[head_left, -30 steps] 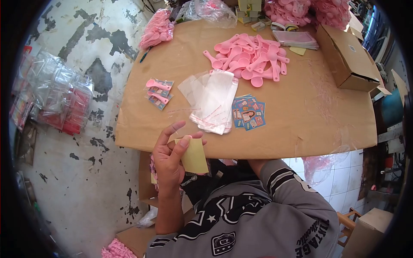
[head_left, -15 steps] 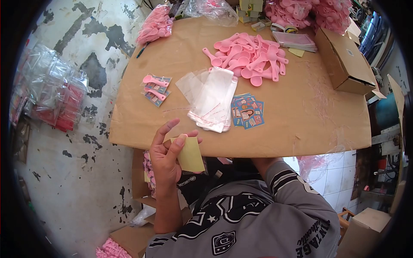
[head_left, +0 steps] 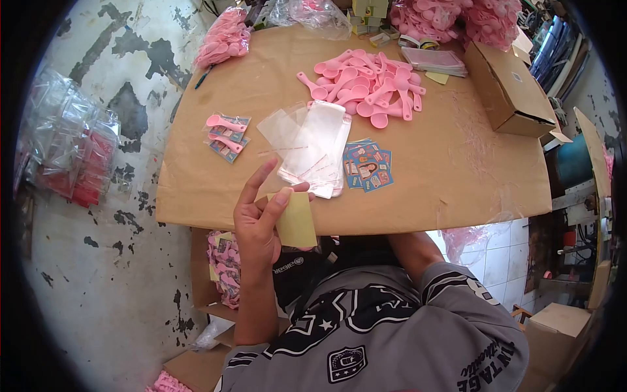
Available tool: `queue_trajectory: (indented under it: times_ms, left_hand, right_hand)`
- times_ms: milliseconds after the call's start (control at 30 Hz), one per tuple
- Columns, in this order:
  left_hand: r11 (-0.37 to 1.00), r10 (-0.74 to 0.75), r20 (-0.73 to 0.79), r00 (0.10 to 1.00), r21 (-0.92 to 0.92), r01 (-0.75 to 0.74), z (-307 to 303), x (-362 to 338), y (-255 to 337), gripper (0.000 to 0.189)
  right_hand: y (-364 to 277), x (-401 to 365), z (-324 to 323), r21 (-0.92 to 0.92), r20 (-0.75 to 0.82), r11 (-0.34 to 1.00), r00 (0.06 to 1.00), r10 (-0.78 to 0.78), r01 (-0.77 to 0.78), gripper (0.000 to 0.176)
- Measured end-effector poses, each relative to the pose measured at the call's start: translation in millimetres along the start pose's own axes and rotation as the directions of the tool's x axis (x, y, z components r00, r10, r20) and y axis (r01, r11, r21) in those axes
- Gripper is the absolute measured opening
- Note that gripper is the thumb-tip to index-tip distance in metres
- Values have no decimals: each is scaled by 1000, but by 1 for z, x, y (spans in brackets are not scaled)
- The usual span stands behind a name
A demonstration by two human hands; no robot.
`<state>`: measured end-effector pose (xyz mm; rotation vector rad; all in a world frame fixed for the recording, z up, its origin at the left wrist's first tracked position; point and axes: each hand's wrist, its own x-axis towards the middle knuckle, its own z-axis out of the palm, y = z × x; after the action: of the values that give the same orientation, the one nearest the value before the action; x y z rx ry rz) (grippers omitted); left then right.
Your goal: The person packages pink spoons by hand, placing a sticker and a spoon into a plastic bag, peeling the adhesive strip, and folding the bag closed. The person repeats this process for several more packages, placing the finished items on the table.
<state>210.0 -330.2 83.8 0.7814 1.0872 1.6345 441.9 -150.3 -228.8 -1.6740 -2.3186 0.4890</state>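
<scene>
My left hand [head_left: 256, 225] is raised in front of the table's near edge, pinching a plain yellow card [head_left: 297, 221] between thumb and fingers, with the index finger stretched out. A little pink and some clear film show at the card's lower edge, too small to make out. My right forearm [head_left: 416, 251] reaches under the table edge, which hides the hand. Just beyond my left hand lie clear plastic bags [head_left: 320, 140] in a stack, and beside them blue printed cards [head_left: 369, 166]. Farther back is a heap of pink spoons [head_left: 372, 85].
Two packed pink spoons with cards [head_left: 226, 137] lie at the left of the brown-covered table [head_left: 450, 176]. A cardboard box [head_left: 513, 91] stands at the right edge. Bagged pink spoons [head_left: 225, 39] are at the back. Below left, an open carton holds packed pieces [head_left: 225, 271].
The view has shifted slightly, so the table appears farther left and a bit higher. My left hand keeps its grip on the yellow card; my right hand stays hidden.
</scene>
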Motion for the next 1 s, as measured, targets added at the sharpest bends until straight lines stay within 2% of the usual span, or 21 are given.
queue_trajectory:
  times_ms: [167, 267, 367, 433, 500, 533, 600, 633, 700, 767, 800, 833, 867, 900, 933, 967, 1000]
  left_hand:
    - [1000, 3, 52, 999, -19, -2, 8, 15, -10, 60]
    - [999, -51, 85, 995, -4, 51, 14, 24, -11, 61]
    - [997, 18, 106, 994, 68, -25, 9, 37, -24, 61]
    - [997, 22, 96, 995, 76, -29, 10, 44, -24, 62]
    - [997, 27, 89, 996, 73, -33, 11, 50, -26, 61]
    - [997, 32, 86, 996, 66, -38, 12, 53, -28, 59]
    - [997, 31, 94, 995, 61, -37, 14, 58, -30, 58]
    - [998, 25, 105, 994, 63, -32, 16, 61, -30, 58]
    - [998, 9, 134, 991, 61, -17, 19, 65, -28, 61]
    - [998, -18, 163, 986, 63, 8, 22, 68, -25, 65]
    - [999, -17, 173, 985, 52, 8, 22, 68, -25, 66]
    - [999, -13, 186, 982, 42, 5, 24, 68, -26, 67]
    - [999, -5, 204, 979, 32, -1, 26, 70, -26, 67]
    - [1000, 2, 207, 978, 19, -6, 29, 70, -26, 65]
    - [1000, 9, 208, 978, 8, -11, 32, 69, -26, 64]
    - [1000, 18, 209, 978, -2, -18, 34, 69, -25, 62]
    - [1000, 20, 213, 977, -6, -19, 36, 68, -24, 62]
  right_hand:
    - [-1, 18, -10, -2, -1, 1000, 1000, -4, 4, 46]
    - [3, 13, -12, -4, -14, 1000, 1000, -16, 16, 46]
    - [4, -5, -19, 12, -71, 997, 995, -75, 76, 46]
    - [-7, -34, -34, 79, -193, 965, 954, -231, 250, 46]
    - [-32, -67, -59, 168, -277, 871, 870, -408, 462, 46]
    - [-47, -86, -72, 199, -167, 857, 879, -447, 474, 46]
    - [-85, -119, -107, 266, 219, 869, 852, -476, 417, 45]
    - [-104, -134, -127, 271, 429, 888, 779, -458, 373, 44]
    - [-102, -157, -155, 573, 505, 766, 611, -610, 291, 40]
    - [-126, -151, -234, 815, 474, 579, 545, -691, 26, 37]
    - [-134, -139, -275, 845, 448, 533, 496, -744, 37, 35]
    - [-139, -129, -307, 869, 419, 495, 531, -737, 1, 28]
    - [-139, -120, -322, 895, 285, 437, 635, -718, 92, 21]
    - [-146, -110, -345, 805, 221, 558, 773, -594, 199, 12]
    - [-151, -92, -353, 592, -9, 650, 810, -587, 478, 11]
    - [-165, -74, -363, 432, -141, 728, 837, -529, 533, 15]
    - [-173, -53, -363, 292, -282, 703, 761, -584, 648, 18]
